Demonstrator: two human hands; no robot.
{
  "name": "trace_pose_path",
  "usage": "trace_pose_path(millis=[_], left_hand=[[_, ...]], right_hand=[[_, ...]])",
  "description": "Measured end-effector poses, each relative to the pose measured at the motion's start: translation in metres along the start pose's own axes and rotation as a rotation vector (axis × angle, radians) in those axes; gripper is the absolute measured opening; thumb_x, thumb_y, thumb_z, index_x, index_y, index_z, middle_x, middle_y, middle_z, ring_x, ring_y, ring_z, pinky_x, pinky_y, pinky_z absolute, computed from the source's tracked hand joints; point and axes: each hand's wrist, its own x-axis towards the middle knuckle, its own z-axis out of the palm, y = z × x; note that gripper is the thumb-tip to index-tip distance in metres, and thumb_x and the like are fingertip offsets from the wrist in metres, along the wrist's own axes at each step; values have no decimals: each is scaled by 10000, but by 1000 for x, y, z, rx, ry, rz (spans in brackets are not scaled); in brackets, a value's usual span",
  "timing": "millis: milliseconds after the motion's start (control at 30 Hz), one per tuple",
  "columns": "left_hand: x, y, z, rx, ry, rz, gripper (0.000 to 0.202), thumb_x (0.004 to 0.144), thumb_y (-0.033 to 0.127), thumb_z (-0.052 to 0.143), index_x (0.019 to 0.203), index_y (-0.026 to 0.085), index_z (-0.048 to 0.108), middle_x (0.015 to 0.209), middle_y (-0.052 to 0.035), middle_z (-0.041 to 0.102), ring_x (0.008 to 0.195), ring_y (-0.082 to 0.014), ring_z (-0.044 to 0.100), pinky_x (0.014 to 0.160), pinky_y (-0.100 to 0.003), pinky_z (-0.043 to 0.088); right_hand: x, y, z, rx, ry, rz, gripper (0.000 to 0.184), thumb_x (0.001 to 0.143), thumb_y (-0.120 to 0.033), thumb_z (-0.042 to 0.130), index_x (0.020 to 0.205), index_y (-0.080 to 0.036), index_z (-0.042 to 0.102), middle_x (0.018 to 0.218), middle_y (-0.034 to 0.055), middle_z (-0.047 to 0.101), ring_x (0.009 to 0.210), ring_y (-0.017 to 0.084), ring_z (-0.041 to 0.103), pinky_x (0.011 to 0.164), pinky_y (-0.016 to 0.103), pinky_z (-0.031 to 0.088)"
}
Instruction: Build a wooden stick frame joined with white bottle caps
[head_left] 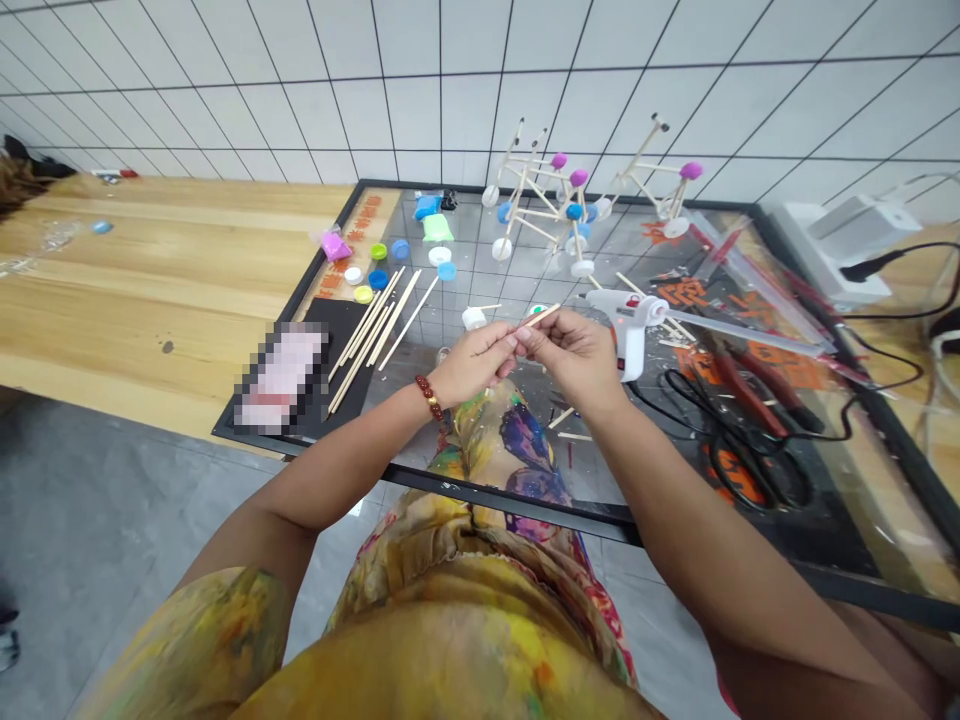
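Presently, stick (pixel 543 316): pinched between both hands' fingertips, above glass board (pixel 480 488).
Left hand (pixel 472 365): grasping stick.
Right hand (pixel 571 358): grasping stick; glue gun (pixel 634 330) just beside.
Risk: thin stick could slip from pinch; right hand could brush glue gun, if hot.

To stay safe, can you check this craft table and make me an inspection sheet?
Surface: black-framed mat on a wooden table.
Things: wooden stick pinched between the left hand and right hand; hot glue gun beside the right hand; stick models beyond.
Clutter: bottle caps, red-handled pliers.
Cables: black cord at right.
Surroundings: tiled wall, grey floor.
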Motion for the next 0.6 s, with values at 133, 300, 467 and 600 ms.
trace_pose_path(millis=[133, 300, 467, 600], left_hand=[[0, 0, 2, -19, -9, -31, 270, 1056, 272, 478, 828, 166, 576, 559, 59, 522, 450, -47, 456, 461, -156, 358], [1, 5, 2, -152, -33, -128, 345, 1051, 276, 450, 740, 164, 550, 534, 45, 519, 431, -48, 437, 443, -158, 337], [2, 6, 1, -227, 0, -116, 363, 1060, 355, 484, 763, 167, 574, 544, 38, 529, 428, -54, 439, 441, -169, 340], [5, 3, -1, -235, 68, -81, 405, 1059, 406, 522, 738, 166, 580, 541, 35, 524, 436, -53, 442, 443, -175, 337]], right_hand=[[0, -1, 2, 82, 32, 27, 323, 688, -504, 911, 768, -255, 722, 644, -12, 657, 613, 168, 608, 616, 344, 537], [0, 3, 1, 98, 175, 16, 315, 750, -540, 862, 837, -273, 718, 660, -25, 615, 569, 142, 550, 576, 328, 511], [4, 8, -2, 38, 261, -2, 317, 746, -548, 851, 867, -288, 717, 700, -16, 633, 605, 157, 568, 594, 343, 541], [5, 8, -6, 13, 296, -18, 282, 712, -504, 884, 846, -297, 748, 750, 4, 692, 611, 169, 591, 587, 363, 552]])
